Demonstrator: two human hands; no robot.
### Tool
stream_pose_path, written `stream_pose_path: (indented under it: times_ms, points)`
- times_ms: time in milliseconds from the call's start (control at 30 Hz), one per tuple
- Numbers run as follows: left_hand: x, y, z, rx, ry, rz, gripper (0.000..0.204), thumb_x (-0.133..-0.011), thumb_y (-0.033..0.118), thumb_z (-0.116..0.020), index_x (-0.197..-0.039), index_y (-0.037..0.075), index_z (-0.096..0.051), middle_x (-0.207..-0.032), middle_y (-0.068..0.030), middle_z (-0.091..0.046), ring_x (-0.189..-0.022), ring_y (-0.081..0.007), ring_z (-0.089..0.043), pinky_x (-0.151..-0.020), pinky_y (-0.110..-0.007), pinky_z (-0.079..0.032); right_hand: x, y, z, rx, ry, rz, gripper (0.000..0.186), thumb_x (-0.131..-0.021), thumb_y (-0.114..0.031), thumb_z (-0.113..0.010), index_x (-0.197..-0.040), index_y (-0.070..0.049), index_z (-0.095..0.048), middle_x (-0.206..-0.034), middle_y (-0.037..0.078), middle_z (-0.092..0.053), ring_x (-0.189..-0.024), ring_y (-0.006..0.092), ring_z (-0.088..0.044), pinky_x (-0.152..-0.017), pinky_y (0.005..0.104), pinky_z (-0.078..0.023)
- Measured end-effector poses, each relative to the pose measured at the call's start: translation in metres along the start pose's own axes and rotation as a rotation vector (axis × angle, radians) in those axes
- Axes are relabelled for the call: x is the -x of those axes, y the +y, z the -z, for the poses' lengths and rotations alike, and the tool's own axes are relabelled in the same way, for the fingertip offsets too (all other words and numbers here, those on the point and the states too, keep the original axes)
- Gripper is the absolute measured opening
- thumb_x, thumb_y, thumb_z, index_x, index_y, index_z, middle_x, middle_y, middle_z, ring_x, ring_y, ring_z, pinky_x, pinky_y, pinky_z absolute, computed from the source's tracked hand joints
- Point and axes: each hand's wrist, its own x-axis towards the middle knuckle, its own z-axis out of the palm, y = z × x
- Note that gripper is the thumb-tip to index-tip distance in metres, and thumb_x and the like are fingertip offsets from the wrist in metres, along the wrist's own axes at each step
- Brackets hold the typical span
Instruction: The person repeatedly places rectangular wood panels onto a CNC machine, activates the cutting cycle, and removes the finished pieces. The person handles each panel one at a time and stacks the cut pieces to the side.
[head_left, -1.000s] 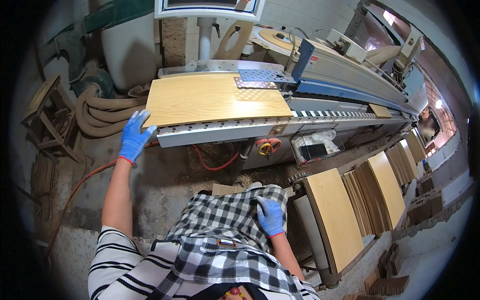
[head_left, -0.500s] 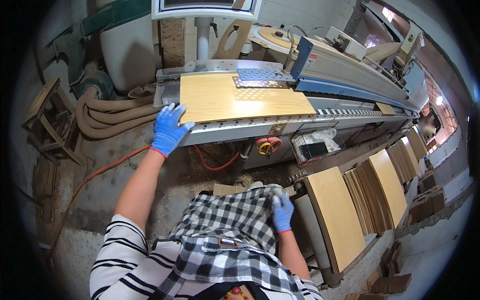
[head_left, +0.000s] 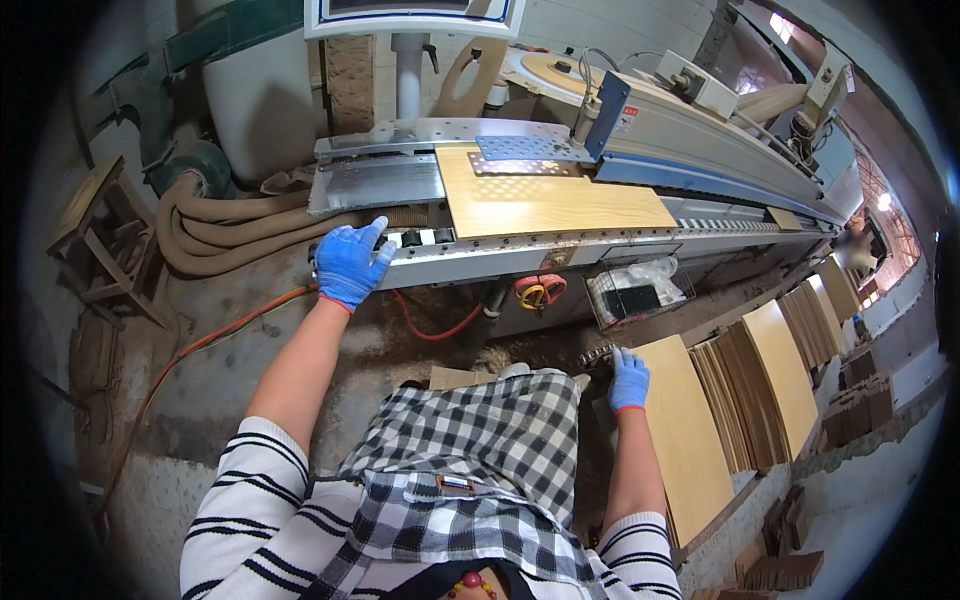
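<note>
Left grip [head_left: 352,264] released at the machine's [head_left: 490,262] edge: the board [head_left: 550,208] has slid right along it, freeing me there; my right grip [head_left: 629,379] has reached the stacked panels [head_left: 688,455], hold unclear.

A board [head_left: 560,208] lies on the machine [head_left: 450,262] — hoses [head_left: 230,227] left of it, stacked panels [head_left: 692,450] right

A head-worn fisheye camera looks down and forward, near both hands [head_left: 350,266] [head_left: 629,380], facing the near edge of the table [head_left: 470,263].
</note>
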Motion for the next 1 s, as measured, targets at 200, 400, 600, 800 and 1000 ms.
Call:
stream_pose_path:
  times_ms: [200,400,600,800,1000]
  points:
    - [0.002,-0.001,0.000,-0.017,0.008,-0.002,0.035,-0.083,0.035,-0.064,-0.108,0.011,-0.066,-0.085,-0.0064,-0.068,-0.071,-0.0244,-0.059,-0.073,-0.038,-0.047,0.048,-0.042,0.036,-0.092,0.051,-0.014,0.052,-0.076,-0.007,-0.059,-0.127,-0.013,-0.052,-0.131,0.007,-0.052,-0.117,0.0311,-0.048,-0.096,0.0439,-0.040]
    - [0.000,0.001,0.000,0.002,0.009,0.019,0.030,-0.083,0.031,-0.064,-0.108,0.014,-0.067,-0.079,-0.0091,-0.064,-0.075,-0.0279,-0.060,-0.075,-0.041,-0.047,0.142,-0.072,0.062,-0.661,0.093,-0.397,0.040,-0.090,-0.024,-0.057,-0.125,-0.004,-0.053,-0.118,0.015,-0.061,-0.108,0.0302,-0.057,-0.091,0.0417,-0.046]
    - [0.004,-0.003,-0.002,-0.003,0.025,0.022,0.029,-0.083,0.030,-0.064,-0.107,0.015,-0.067,-0.081,-0.0082,-0.065,-0.076,-0.0273,-0.060,-0.076,-0.040,-0.046,0.233,0.006,0.022,-2.192,0.694,-1.726,0.085,-0.073,-0.062,-0.071,-0.123,0.002,-0.046,-0.124,0.016,-0.056,-0.103,0.0264,-0.058,-0.083,0.0370,-0.056]
    - [0.001,-0.001,0.001,-0.011,-0.021,0.021,0.030,-0.084,0.031,-0.063,-0.106,0.012,-0.065,-0.089,-0.0063,-0.068,-0.076,-0.0258,-0.060,-0.079,-0.038,-0.046,0.263,0.009,0.015,-2.293,0.685,-1.609,0.073,-0.073,-0.042,-0.079,-0.125,0.000,-0.048,-0.134,0.017,-0.044,-0.110,0.0279,-0.053,-0.088,0.0402,-0.053]
    - [0.000,0.001,0.009,0.015,-0.046,0.014,0.030,-0.084,0.031,-0.063,-0.106,0.010,-0.065,-0.089,-0.0078,-0.068,-0.076,-0.0264,-0.061,-0.077,-0.039,-0.046,0.274,-0.011,0.024,-2.435,0.963,-1.240,0.048,-0.083,-0.029,-0.071,-0.121,-0.003,-0.057,-0.120,0.010,-0.062,-0.110,0.0274,-0.056,-0.097,0.0437,-0.046]
